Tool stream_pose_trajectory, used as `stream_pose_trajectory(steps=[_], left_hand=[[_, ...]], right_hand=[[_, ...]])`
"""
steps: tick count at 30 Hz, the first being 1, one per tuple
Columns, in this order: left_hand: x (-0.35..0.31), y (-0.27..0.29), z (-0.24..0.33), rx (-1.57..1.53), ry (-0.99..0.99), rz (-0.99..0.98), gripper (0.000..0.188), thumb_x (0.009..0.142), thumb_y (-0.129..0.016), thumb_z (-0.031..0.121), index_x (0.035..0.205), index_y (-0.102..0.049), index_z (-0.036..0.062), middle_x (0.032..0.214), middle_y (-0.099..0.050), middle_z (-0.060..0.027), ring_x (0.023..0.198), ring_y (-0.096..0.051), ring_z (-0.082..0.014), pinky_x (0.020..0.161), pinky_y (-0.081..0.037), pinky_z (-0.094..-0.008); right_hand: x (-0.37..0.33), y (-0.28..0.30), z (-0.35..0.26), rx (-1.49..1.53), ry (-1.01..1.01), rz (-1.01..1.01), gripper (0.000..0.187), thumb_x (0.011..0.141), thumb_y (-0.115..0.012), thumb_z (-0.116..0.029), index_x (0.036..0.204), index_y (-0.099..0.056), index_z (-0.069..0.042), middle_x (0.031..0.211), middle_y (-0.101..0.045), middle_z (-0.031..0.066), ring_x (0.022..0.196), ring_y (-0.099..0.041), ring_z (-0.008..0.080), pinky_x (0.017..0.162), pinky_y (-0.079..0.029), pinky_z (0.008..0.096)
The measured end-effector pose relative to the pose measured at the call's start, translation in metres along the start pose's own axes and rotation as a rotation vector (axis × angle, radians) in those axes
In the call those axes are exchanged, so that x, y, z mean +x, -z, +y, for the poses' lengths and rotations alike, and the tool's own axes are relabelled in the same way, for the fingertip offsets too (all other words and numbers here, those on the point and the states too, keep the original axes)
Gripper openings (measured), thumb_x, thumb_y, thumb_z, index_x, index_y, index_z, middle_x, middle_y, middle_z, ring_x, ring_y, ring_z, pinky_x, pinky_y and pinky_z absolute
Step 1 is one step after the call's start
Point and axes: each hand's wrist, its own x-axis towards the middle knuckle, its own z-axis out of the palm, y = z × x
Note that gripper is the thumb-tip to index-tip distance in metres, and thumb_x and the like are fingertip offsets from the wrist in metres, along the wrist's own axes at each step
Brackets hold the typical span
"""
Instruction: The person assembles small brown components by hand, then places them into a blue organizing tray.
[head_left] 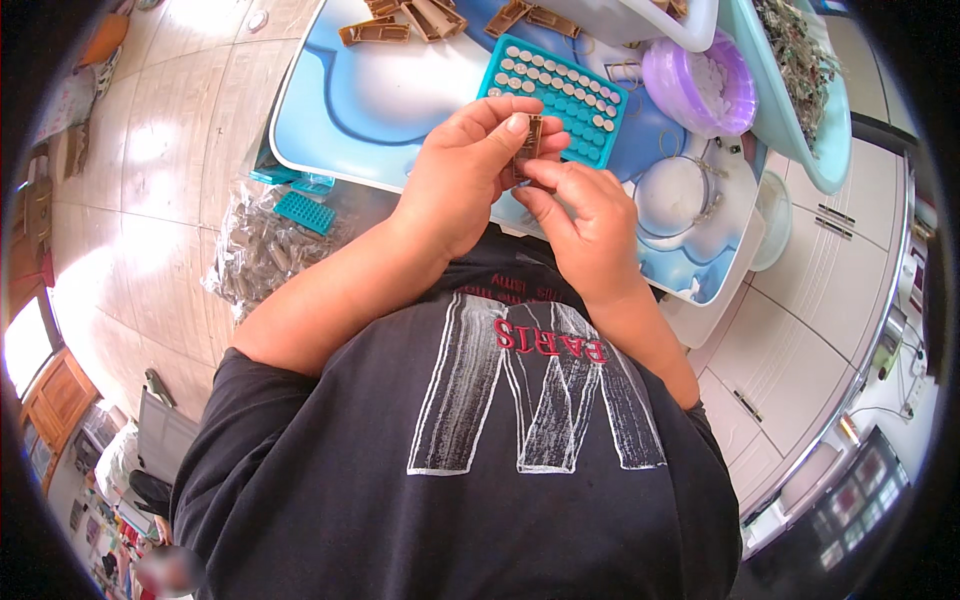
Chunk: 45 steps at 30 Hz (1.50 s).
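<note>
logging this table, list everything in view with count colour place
Smooth-topped table: one, blue and white, centre top
Narrow plastic-looking piece: one, brown, held at centre
Similar pieces: several overlapping, brown, table's far edge
Rectangular gridded tray: one, teal, upper centre
Small round pieces: many, whitish, in tray
Round plastic bowl: one, purple, right of tray
Wide basin: one, pale turquoise, upper right
Rectangular bin: one, whitish, top edge
Clear plastic bag of parts: one, greyish, left
Smaller gridded tray: at least one, teal, atop bag
Flat-fronted cabinets: several, white, right
Flat screen: one, dark, lower right
Tiled floor: one, pale, left
Short-sleeved shirt: one, black, worn
Left hand: one, bare, gripping brown piece
Right hand: one, bare, at its lower end
</note>
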Motion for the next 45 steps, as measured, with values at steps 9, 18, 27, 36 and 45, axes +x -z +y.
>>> stream_pose_trajectory(steps=[9,18,27,36,45], left_hand=[[0.0,0.003,-0.001,0.002,-0.008,-0.026,0.025,0.094,-0.047,0.015,0.115,-0.052,0.0015,0.108,-0.06,-0.0118,0.101,-0.06,-0.0202,0.085,-0.05,-0.031],[-0.003,0.012,-0.001,0.058,0.062,-0.088,0.028,0.094,-0.049,0.014,0.118,-0.053,0.0004,0.105,-0.062,-0.0093,0.095,-0.061,-0.0174,0.085,-0.051,-0.0306],[-0.004,0.031,0.012,0.035,0.123,-0.158,0.032,0.093,-0.049,0.014,0.119,-0.051,-0.004,0.108,-0.061,-0.0136,0.097,-0.061,-0.0189,0.088,-0.05,-0.0323],[0.002,0.05,0.022,-0.052,0.113,-0.074,0.032,0.093,-0.048,0.013,0.12,-0.048,-0.0033,0.113,-0.058,-0.0167,0.098,-0.061,-0.0211,0.088,-0.05,-0.0326],[0.006,0.047,0.022,-0.09,0.085,-0.048,0.023,0.093,-0.049,0.008,0.112,-0.053,-0.0026,0.1,-0.061,-0.0103,0.09,-0.062,-0.0176,0.081,-0.053,-0.0302]], right_hand=[[0.003,0.002,-0.002,-0.133,0.064,0.083,0.021,0.075,-0.068,-0.012,0.096,-0.065,-0.008,0.075,-0.062,0.0052,0.068,-0.059,0.0217,0.063,-0.04,0.0322],[0.016,0.01,-0.007,0.039,-0.108,0.147,0.015,0.077,-0.066,-0.003,0.092,-0.066,-0.004,0.076,-0.061,0.009,0.065,-0.059,0.0203,0.055,-0.046,0.0286],[0.04,0.001,0.016,0.106,-0.113,0.051,0.008,0.077,-0.066,-0.005,0.085,-0.067,-0.003,0.074,-0.059,0.009,0.067,-0.059,0.0189,0.06,-0.046,0.0288],[0.063,-0.019,0.047,-0.465,0.193,0.139,0.013,0.07,-0.071,-0.014,0.082,-0.068,-0.012,0.077,-0.057,0.0028,0.069,-0.057,0.0224,0.059,-0.046,0.0331],[0.057,-0.021,0.019,-0.117,0.1,0.138,0.011,0.067,-0.073,-0.009,0.074,-0.063,-0.008,0.075,-0.057,0.0049,0.066,-0.057,0.0222,0.057,-0.045,0.0331]])
